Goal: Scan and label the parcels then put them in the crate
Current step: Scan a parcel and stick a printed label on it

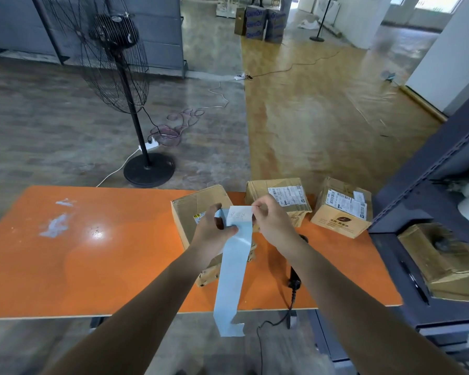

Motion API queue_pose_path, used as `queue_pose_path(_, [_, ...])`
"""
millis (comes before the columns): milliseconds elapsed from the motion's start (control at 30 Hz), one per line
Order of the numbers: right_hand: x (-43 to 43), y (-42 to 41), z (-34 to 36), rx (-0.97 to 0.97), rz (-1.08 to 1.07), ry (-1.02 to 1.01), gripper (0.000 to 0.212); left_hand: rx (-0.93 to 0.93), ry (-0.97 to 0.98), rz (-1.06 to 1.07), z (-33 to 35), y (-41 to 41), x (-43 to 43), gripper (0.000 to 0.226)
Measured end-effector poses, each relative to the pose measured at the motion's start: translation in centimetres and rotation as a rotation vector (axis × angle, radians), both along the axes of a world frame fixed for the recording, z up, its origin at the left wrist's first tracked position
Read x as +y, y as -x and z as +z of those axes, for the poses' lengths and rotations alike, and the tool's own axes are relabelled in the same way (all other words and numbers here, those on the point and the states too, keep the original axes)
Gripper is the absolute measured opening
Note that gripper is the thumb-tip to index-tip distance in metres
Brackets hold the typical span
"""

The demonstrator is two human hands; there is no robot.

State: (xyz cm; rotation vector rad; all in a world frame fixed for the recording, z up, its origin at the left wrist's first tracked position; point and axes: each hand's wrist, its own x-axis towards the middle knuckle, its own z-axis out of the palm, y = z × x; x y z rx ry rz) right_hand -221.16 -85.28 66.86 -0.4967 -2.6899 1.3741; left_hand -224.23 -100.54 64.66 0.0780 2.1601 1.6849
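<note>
Head view, from the left: a black standing fan (119, 77) stands on the floor beyond the orange desk (79, 253), whose left part has pale scuffed patches. Toward the middle, the left hand (214, 232) has its fingers (229, 231) closed on a pale blue label strip (233, 272), which hangs down past the near desk edge. A white label (240, 215) sits at the strip's top, and the right hand (272, 220) pinches its upper right corner between thumb and forefinger. Behind the hands lies a cardboard parcel (198, 204). Under the right forearm, a black scanner (294, 280) rests on the desk, its cable trailing off the edge. Further right stand a second parcel (279, 194) and a third parcel (341, 209), both already bearing printed labels. A dark metal shelf (431, 190) with a worn box (441, 255) is at far right.
</note>
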Motion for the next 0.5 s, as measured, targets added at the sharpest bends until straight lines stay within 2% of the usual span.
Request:
queue_pose_path(133, [0.1,0.1,0.7,-0.070,-0.090,0.231,0.014,-0.019,-0.018,0.013,0.1,0.1,-0.1,0.068])
queue_pose_path(233, [0.7,-0.1,1.6,-0.184,-0.052,0.392,0.010,-0.036,-0.033,0.017,0.0,0.3,-0.3,0.067])
queue_pose_path(367, [0.5,0.1,1.2,-0.303,0.047,0.367,0.008,-0.033,-0.070,-0.029,-0.5,0.5,-0.5,0.065])
queue_pose_path(500, [0.0,0.6,0.6,-0.301,0.026,0.332,0.008,-0.038,-0.110,-0.037,-0.3,0.6,-0.8,0.078])
